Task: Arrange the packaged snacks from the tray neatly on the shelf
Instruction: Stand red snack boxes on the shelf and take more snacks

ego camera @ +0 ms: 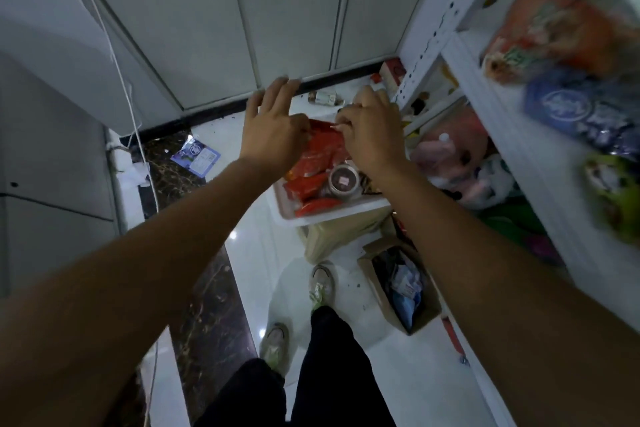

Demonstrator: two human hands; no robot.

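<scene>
Red snack packets [311, 180] are piled in the white tray [332, 213], just left of the shelf [519, 135]. Your right hand [372, 139] has its fingers curled, pinching the edge of the top red packet [320, 140]. Your left hand [273, 128] is spread wide, fingers straight, thumb touching that same packet. A round jar [343, 180] sits in the tray too.

Tray [332, 215] beside the shelf [512, 149]: red packets [318, 149] and a jar [343, 180] fill it, with the left hand [273, 125] and right hand [370, 135] over its far end. An orange bag [554, 31], blue bag [581, 111] and green bag [613, 194] crowd the shelf, leaving a bare front strip. A post [436, 24] stands to the tray's right. Open floor [249, 253] lies to the tray's left.
</scene>
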